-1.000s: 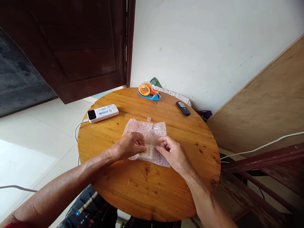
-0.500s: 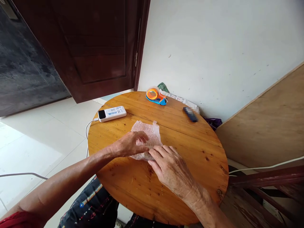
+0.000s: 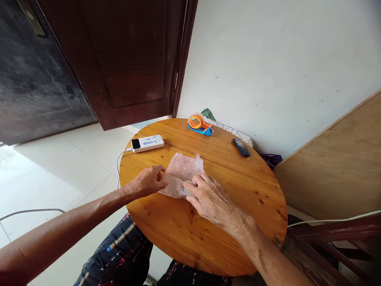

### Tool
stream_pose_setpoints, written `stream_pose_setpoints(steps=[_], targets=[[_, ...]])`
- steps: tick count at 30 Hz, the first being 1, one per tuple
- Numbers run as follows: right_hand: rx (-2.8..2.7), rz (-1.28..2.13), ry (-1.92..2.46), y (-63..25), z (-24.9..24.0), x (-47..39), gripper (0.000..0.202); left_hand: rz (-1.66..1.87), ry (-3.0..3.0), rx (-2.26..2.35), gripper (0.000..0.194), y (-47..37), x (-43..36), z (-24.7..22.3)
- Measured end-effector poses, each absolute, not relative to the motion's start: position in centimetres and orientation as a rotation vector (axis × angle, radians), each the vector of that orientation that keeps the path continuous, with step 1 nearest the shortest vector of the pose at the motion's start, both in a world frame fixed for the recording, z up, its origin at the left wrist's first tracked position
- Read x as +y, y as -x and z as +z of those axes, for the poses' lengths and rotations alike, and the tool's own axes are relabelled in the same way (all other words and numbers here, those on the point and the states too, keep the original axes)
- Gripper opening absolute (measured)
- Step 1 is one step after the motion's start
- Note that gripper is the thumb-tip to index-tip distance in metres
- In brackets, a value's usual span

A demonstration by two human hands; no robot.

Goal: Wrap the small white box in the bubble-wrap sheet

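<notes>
Sheer pinkish bubble wrap lies on the round wooden table, its near part folded over into a flattened roll. Whether anything is inside the fold cannot be made out. At the left end of the fold is my left hand, its thumb and fingers curved and apart, the thumb tip at the wrap's edge. My right hand grips the right part of the fold, thumb on the near side and fingers over the top, hiding that end.
A white device with a cable plugged in sits at the table's left. Toward the back stands an orange and blue tape dispenser. A dark blurred object lies at the right, near a printed white strip by the wall.
My left hand has moved left, off the middle of the bubble wrap to its left end. The fold's left part now shows flatter. My right hand stays on the right part.
</notes>
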State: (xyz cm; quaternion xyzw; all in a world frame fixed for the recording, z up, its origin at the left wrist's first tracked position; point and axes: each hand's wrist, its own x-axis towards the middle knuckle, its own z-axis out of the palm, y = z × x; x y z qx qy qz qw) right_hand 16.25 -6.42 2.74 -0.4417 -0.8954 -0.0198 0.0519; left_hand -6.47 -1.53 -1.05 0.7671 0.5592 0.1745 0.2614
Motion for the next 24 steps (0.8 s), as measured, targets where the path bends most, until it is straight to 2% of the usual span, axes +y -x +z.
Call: stream_pose_setpoints(steps=[6,10,16,24], targets=[[-2.847,-0.021,1.420,-15.7,3.4,-5.6,0.016,0.122,-1.623,1.505,0.046,6.6,-1.3,0.8],[-2.897,0.017,1.433,-15.4,3.5,-5.0,0.020,0.029,-1.570,1.548,0.044,5.7,-0.6,0.9],[-2.909,0.034,1.420,-15.3,3.6,-4.8,0.022,0.161,-1.503,1.523,0.020,5.5,-0.5,-0.5],[-2.925,0.105,1.449,-14.9,4.2,-4.4,0.025,0.558,-1.448,1.382,0.025,4.0,-1.5,0.0]])
